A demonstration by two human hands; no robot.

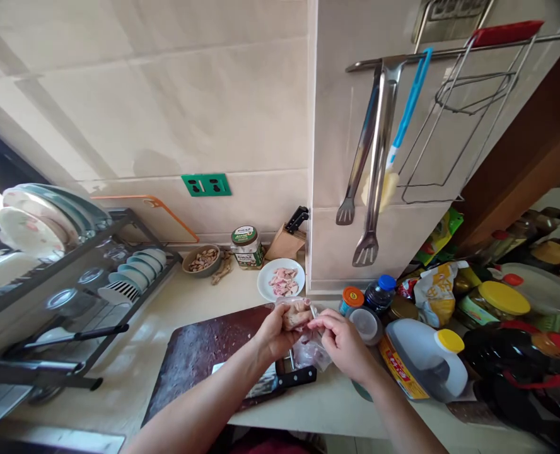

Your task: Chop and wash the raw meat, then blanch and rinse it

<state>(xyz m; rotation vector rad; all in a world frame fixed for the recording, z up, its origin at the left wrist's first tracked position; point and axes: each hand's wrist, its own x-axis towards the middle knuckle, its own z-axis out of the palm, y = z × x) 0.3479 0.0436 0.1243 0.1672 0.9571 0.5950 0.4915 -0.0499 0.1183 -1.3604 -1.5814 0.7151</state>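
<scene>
My left hand [280,331] is closed around a pale, pinkish piece of raw meat [295,315] above the right edge of the dark cutting board [199,347]. Close beside it, my right hand [339,334] has its fingers pinched together at the meat, by a thin whitish thing that I cannot make out. Below the hands lies a cleaver [296,377] with a black riveted handle, its blade partly hidden by my left forearm. A clear plastic bag [312,354] with pinkish contents sits under my hands. Beyond them, a white plate [263,280] holds small raw meat pieces [284,281].
Behind the board stand a bowl [202,271] of brownish pieces, a lidded jar [246,248] and a knife block [284,241]. A dish rack [105,340] borders the left. Bottles and a big jug [422,356] crowd the right; metal spatulas [374,189] hang above.
</scene>
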